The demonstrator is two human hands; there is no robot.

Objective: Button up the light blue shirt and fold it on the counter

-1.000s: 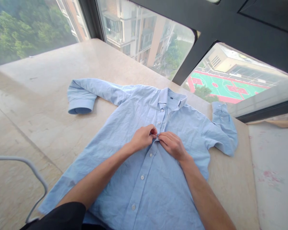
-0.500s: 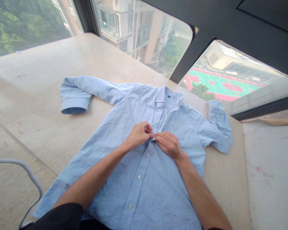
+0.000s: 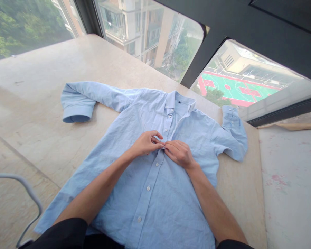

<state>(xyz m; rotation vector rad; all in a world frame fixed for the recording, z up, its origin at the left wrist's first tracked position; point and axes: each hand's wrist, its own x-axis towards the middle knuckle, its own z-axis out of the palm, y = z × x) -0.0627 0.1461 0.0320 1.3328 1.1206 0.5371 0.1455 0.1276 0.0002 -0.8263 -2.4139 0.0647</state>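
Observation:
A light blue button-up shirt (image 3: 124,155) lies front up, its collar (image 3: 170,102) pointing away from me. Both hands meet at the middle of its front placket. My left hand (image 3: 149,142) pinches the placket edge between thumb and fingers. Close against it, my right hand (image 3: 180,153) has its fingers closed on the same fabric. The button between my fingertips is hidden. Below my hands, white buttons such as this button (image 3: 148,188) sit along the placket. Above them, the upper front parts toward the collar, with more buttons on its left edge.
The shirt lies on a beige stone-like surface (image 3: 36,103). Its left-side sleeve ends in a cuff (image 3: 78,113); the other sleeve (image 3: 235,138) is bent near the window frame (image 3: 197,65). A grey cable (image 3: 28,188) curves at lower left. A pale patterned wall (image 3: 290,180) stands at right.
My left index finger has lifted and straightened a little while the thumb stays at the placket. My right hand keeps its hold. The whole view has shifted slightly.

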